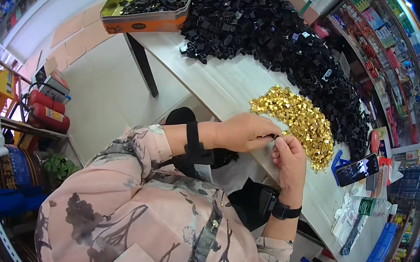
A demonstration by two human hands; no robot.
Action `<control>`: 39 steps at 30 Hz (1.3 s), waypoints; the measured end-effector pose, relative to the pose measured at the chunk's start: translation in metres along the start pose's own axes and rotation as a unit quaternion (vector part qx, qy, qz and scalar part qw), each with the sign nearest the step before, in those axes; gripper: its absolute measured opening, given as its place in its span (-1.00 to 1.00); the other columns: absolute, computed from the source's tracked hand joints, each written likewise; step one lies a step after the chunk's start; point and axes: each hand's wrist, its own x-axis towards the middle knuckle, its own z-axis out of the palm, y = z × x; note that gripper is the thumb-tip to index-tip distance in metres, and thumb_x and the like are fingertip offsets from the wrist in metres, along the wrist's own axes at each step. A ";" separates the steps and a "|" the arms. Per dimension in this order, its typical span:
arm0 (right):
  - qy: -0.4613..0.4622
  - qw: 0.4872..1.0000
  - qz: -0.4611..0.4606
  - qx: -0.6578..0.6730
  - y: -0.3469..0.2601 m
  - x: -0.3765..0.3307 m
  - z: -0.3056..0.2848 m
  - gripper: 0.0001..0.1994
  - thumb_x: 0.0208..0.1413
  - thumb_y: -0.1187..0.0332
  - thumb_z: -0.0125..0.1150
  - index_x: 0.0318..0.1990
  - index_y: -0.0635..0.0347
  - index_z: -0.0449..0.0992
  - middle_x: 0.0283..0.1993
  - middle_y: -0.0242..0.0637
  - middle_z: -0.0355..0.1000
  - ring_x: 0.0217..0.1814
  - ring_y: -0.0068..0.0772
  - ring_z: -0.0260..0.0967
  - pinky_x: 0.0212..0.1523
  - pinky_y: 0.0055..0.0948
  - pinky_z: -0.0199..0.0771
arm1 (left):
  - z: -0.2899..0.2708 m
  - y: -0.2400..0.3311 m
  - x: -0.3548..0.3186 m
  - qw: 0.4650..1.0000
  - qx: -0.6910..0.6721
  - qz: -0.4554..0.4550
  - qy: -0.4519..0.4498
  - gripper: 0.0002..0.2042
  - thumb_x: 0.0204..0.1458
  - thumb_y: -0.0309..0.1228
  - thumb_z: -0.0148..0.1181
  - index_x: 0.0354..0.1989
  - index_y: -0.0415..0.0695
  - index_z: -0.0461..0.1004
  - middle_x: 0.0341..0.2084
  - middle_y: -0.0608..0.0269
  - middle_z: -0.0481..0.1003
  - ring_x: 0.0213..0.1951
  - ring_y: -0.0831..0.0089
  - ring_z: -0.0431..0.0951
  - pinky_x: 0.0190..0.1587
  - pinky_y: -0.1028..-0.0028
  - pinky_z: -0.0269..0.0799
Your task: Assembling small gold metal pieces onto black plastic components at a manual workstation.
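Note:
My left hand (243, 132) and my right hand (290, 158) meet fingertip to fingertip over the table's near edge, just short of a heap of small shiny gold metal pieces (302, 118). Between the fingertips a bit of a small black piece (275, 137) shows, mostly covered by the fingers. The left thumb and forefinger pinch it. The right thumb and forefinger are pressed together against it; whether they also hold something else is hidden. Beyond the gold heap spreads a big mound of small black plastic pieces (248, 24).
An orange tin (144, 26) with a gold inside holds more black pieces at the table's far left corner. To the right stand a phone (357, 170) on a blue stand (340, 161) and a clear plastic bag (352, 219). Stocked shelves (384, 52) line the right side.

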 end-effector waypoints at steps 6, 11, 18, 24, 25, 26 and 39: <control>0.012 0.999 -0.041 0.023 0.005 -0.004 0.001 -0.90 0.14 0.32 0.15 -0.34 0.12 0.43 -0.47 -0.54 0.37 -0.50 -0.75 0.25 -0.48 -0.75 0.23 | 0.005 0.002 0.004 0.999 -0.034 0.014 0.026 -0.76 -0.01 -0.50 0.11 -0.12 -0.13 0.45 -0.39 0.10 0.50 -0.35 0.17 0.51 -0.32 0.36 0.41; 0.014 0.998 -0.063 0.027 0.011 -0.005 0.001 -0.92 0.16 0.35 0.10 -0.33 0.12 0.42 -0.45 -0.51 0.38 -0.48 -0.74 0.28 -0.48 -0.75 0.26 | 0.001 0.005 0.002 0.997 -0.058 -0.045 0.021 -0.75 0.01 -0.51 0.12 -0.10 -0.14 0.46 -0.39 0.12 0.50 -0.38 0.30 0.51 -0.33 0.44 0.39; 0.008 0.997 -0.066 0.036 0.011 -0.004 0.003 -0.92 0.14 0.35 0.11 -0.33 0.13 0.42 -0.44 -0.51 0.39 -0.43 -0.74 0.29 -0.42 -0.73 0.29 | -0.002 0.009 0.004 0.998 -0.016 -0.054 -0.012 -0.77 0.00 -0.46 0.11 -0.14 -0.16 0.46 -0.34 0.07 0.51 -0.30 0.14 0.52 -0.29 0.34 0.41; 0.027 0.997 -0.057 0.043 0.008 -0.006 0.004 -0.91 0.13 0.35 0.12 -0.33 0.15 0.42 -0.44 -0.52 0.38 -0.42 -0.75 0.29 -0.40 -0.74 0.30 | 0.001 0.007 0.003 0.999 -0.002 -0.033 -0.015 -0.77 0.00 -0.48 0.10 -0.13 -0.14 0.46 -0.34 0.08 0.51 -0.30 0.14 0.52 -0.29 0.33 0.41; 0.025 0.997 -0.058 0.038 0.008 -0.006 0.003 -0.91 0.14 0.35 0.11 -0.33 0.14 0.42 -0.43 -0.52 0.38 -0.43 -0.75 0.29 -0.40 -0.74 0.30 | 0.001 0.007 0.004 0.999 -0.004 -0.032 -0.015 -0.77 0.00 -0.48 0.10 -0.13 -0.14 0.46 -0.34 0.08 0.51 -0.30 0.14 0.52 -0.29 0.33 0.41; 0.022 0.998 -0.058 0.033 0.008 -0.006 0.003 -0.92 0.15 0.35 0.10 -0.32 0.13 0.42 -0.43 -0.51 0.38 -0.44 -0.75 0.29 -0.41 -0.75 0.30 | 0.001 0.007 0.004 0.999 0.007 -0.031 -0.016 -0.77 0.00 -0.48 0.09 -0.13 -0.14 0.46 -0.34 0.08 0.51 -0.30 0.14 0.52 -0.29 0.33 0.41; 0.002 0.999 -0.027 0.016 0.005 -0.002 0.002 -0.88 0.15 0.31 0.14 -0.27 0.14 0.45 -0.41 -0.51 0.37 -0.43 -0.75 0.29 -0.43 -0.75 0.30 | -0.001 0.001 0.002 0.991 -0.097 -0.088 -0.009 -0.78 0.02 -0.52 0.09 -0.13 -0.20 0.44 -0.40 0.18 0.52 -0.36 0.37 0.52 -0.32 0.46 0.41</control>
